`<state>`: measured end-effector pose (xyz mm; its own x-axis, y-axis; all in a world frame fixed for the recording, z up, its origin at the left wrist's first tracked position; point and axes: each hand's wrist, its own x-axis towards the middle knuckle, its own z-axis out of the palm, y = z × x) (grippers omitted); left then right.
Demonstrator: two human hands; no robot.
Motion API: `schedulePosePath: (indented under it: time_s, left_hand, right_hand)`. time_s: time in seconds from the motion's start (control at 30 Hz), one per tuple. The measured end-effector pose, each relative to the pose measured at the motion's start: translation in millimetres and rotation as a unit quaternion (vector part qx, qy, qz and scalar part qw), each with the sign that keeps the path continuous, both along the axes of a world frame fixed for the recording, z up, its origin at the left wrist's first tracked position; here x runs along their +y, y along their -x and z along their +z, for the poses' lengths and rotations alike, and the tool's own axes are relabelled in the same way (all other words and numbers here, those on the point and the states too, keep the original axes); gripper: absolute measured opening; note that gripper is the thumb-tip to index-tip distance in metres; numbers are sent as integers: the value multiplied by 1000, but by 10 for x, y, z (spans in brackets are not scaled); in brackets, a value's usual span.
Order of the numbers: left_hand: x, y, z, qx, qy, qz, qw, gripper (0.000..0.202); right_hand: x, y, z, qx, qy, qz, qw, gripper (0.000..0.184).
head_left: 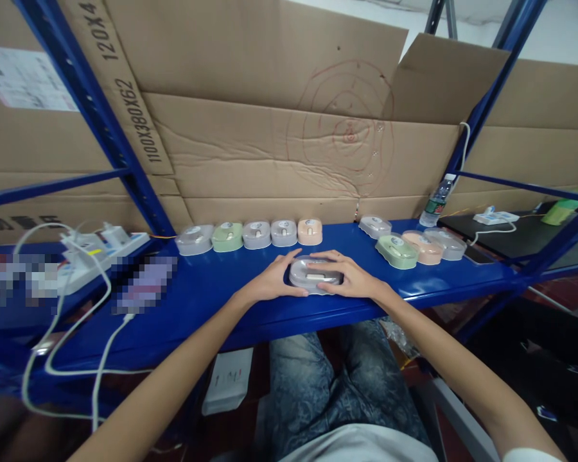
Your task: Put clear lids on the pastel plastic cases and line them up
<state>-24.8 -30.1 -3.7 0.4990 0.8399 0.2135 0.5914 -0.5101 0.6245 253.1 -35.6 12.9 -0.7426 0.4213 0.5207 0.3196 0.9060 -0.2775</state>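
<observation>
A small grey oval plastic case (313, 277) with a clear lid lies at the front of the blue shelf, with a pale piece showing at its middle. My left hand (275, 277) curves round its left end, fingertips at the back edge and thumb at the front. From the right, my right hand (350, 276) grips the same case, fingers over its top and thumb near the front. Behind my hands stands a row of similar cases, among them a green case (227, 237) and a peach case (309, 231).
More cases, including a green one (397, 251), cluster on the right beside a water bottle (436, 204). On the left lie a blurred phone (147, 284) on a white cable and a power strip (106, 260). Cardboard (250, 141) walls the back; blue posts (96, 115) flank the shelf.
</observation>
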Motion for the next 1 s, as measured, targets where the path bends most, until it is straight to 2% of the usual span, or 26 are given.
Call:
schedulePosePath:
  time_s: [0.47, 0.77, 1.0]
  left_hand:
    - [2, 5, 7, 9, -5, -8, 1000, 121]
    - [3, -4, -11, 18, -10, -3, 1000, 119]
    - [7, 4, -18, 22, -12, -3, 1000, 116]
  right_hand:
    - [41, 21, 106, -24, -4, 27, 999, 54]
    - [2, -16, -67, -3, 17, 13, 1000, 57]
    - [-14, -37, -67, -29, 38, -6, 999, 60]
